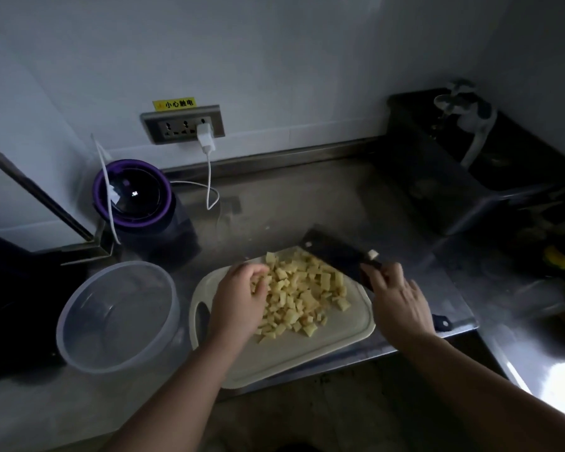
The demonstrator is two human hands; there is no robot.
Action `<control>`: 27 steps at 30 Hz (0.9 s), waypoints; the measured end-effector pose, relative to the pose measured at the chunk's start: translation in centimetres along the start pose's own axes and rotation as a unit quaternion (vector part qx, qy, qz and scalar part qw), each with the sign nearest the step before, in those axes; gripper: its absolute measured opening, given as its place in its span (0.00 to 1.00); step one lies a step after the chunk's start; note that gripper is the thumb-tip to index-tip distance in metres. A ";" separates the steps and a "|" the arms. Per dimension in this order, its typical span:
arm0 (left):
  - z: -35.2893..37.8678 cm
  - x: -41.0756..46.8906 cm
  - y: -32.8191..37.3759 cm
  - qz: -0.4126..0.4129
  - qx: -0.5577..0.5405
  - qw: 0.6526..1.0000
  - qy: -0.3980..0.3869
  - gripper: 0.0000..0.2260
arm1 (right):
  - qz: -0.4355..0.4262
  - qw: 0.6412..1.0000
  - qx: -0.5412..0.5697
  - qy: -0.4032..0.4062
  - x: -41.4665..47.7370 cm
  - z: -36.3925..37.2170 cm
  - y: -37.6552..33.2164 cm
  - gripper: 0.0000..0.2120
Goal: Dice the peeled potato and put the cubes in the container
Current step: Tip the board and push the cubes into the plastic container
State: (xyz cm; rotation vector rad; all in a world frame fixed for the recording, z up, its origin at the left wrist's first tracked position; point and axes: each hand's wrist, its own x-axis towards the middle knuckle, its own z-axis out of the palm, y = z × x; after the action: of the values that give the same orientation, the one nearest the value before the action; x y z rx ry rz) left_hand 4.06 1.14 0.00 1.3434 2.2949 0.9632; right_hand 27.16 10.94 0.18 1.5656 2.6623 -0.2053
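A: All cubes (302, 293) sit piled on the board (307, 353). Container (118, 321) at the board's 9 o'clock, no cubes in it. Dicing looks done; transfer is next.

B: Hands?

A: Left hand (238, 298) at the pile's 9 o'clock edge, fingers curled on a few cubes. Right hand (398, 301) grips the cleaver (336, 252) handle, blade along the pile's 1 o'clock side.

B: Suggest: blade flat under the pile, left hand cupping, lift over the rim. Knock off the stray cube (373, 255) on the blade.
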 end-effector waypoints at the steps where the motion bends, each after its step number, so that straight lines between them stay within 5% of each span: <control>1: -0.4 0.4 0.7 0.019 -0.012 1.000 0.014 0.09 | -0.035 0.999 0.004 0.000 -0.3 -0.2 -0.5 0.27; 3: -1.2 1.4 2.1 0.102 0.000 0.995 0.012 0.09 | -0.109 0.994 -0.010 -0.021 -0.9 -0.4 -1.5 0.29; 6: -1.3 2.3 3.7 0.205 0.093 0.968 -0.115 0.11 | -0.213 0.975 -0.058 -0.030 -1.3 -0.3 -2.9 0.42; 10: 0.1 2.9 3.1 0.204 0.156 0.941 -0.219 0.12 | -0.294 0.953 -0.074 -0.012 -1.4 -0.2 -3.8 0.42; 14: 0.8 2.8 2.2 0.180 0.156 0.950 -0.200 0.11 | -0.290 0.953 -0.071 -0.052 -1.6 -0.6 -3.7 0.40; 18: 0.3 3.6 0.8 0.118 0.142 0.972 -0.144 0.11 | -0.199 0.975 -0.031 -0.093 -2.1 -0.7 -1.7 0.31; 22: -0.1 3.3 -1.2 0.033 0.102 0.992 -0.069 0.10 | -0.024 0.998 0.040 -0.037 -1.4 0.0 1.0 0.27; 27: 1.1 0.3 -2.1 0.065 0.179 0.973 -0.128 0.11 | 0.101 0.991 0.069 -0.045 1.3 1.6 2.1 0.28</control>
State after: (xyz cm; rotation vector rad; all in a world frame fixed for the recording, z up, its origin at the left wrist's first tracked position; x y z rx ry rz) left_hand 3.20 1.17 -2.23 1.6665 2.2713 0.3872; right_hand 28.30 12.87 -1.76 1.8057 2.4472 -0.4474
